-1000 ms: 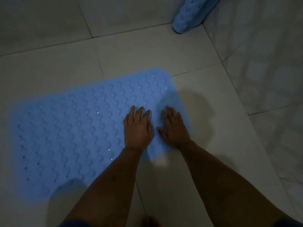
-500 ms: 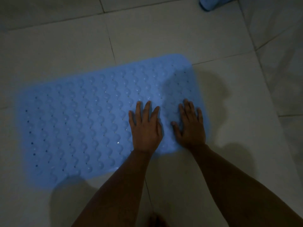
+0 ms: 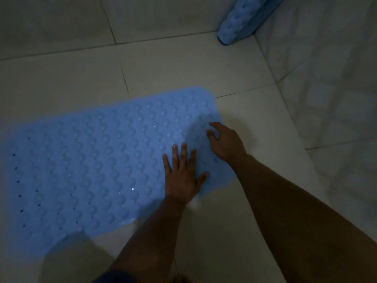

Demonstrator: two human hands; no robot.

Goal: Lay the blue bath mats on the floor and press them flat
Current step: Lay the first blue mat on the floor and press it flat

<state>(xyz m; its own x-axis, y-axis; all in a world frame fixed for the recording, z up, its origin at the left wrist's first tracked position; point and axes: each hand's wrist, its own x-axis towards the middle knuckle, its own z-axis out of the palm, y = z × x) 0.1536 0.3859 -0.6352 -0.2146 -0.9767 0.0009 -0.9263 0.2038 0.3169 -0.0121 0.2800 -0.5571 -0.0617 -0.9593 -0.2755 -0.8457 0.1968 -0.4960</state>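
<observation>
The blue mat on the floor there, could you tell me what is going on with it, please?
A person is pressing a blue bath mat flat on the tiled floor. The left hand lies flat on its right end, fingers spread. The right hand is beside it with fingers curled, near the mat's edge. A second mat, rolled up, waits by the wall.

flat bath mat point(image 3: 98, 168): I see light blue, rows of raised bumps, small dark holes | rolled bath mat point(image 3: 242, 19): same blue, dimpled | floor tiles point(image 3: 183, 64): pale grey, dark grout lines
</observation>
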